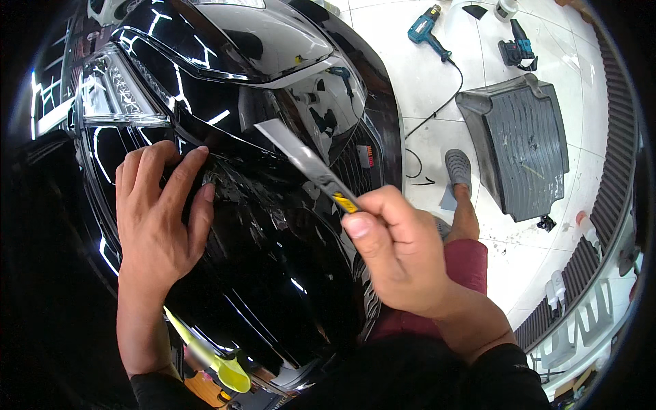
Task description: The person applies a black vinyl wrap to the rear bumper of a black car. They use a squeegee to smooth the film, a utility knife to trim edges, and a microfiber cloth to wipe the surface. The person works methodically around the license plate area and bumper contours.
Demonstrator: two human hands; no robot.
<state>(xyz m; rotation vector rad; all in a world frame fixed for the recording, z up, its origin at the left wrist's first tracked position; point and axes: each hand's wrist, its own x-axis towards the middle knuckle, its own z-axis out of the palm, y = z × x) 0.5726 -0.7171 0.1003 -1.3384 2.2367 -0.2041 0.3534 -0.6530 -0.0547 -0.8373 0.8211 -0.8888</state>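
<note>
My right hand [403,253] grips a snap-off utility knife [307,164] with a yellow-marked handle. Its long blade slants up and left above the glossy black car body [266,253]. The blade looks slightly blurred and apart from the panel. On the left, my left hand [154,212] rests on the black panel below the car's headlight [116,89]. Its fingers are bent and apart, with thumb and index fingertips near a crumpled, shiny dark patch [229,174] that looks like loose film. Whether those fingertips touch the patch cannot be made out.
A teal heat gun [427,31] with a black cord lies on the white tiled floor, near a teal-and-black cordless tool [518,48]. A ribbed grey mat [526,147] lies to the right. A yellow-green object [232,374] sits below my left forearm. My grey clog [458,167] shows beside the car.
</note>
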